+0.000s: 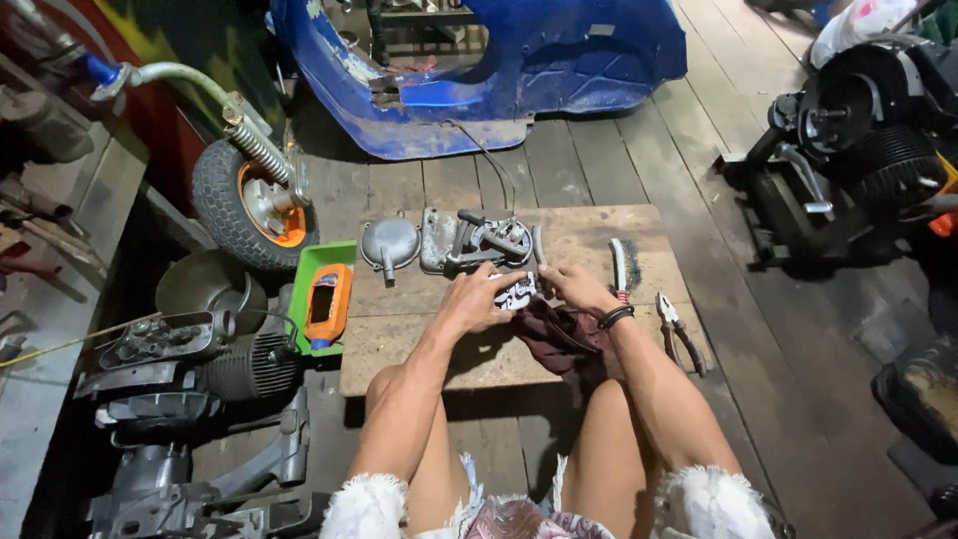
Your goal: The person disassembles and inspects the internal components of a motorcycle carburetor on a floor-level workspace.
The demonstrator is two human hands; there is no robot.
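While the person sits on the floor with knees drawn up, both hands meet over the near edge of a low wooden board (419,354) that serves as a tabletop. The left hand (476,302) curls its fingers around a small metal part (517,290), and the right hand (577,286) closes on it from the other side, with a dark maroon rag (559,344) hanging beneath. To work the part well, it seems wise to keep it steady in the left hand and over the rag, so grime and any loose pieces land on cloth rather than on the floor.

Just right of the hands lie a wire brush (619,268) and pliers (679,329), both within easy reach. Farther out on the board rest a round metal cover (389,243) and an engine casing (479,240). An orange meter (327,302) sits in a green tray (309,269) at the left, and a blue scooter body (479,70) stands beyond.
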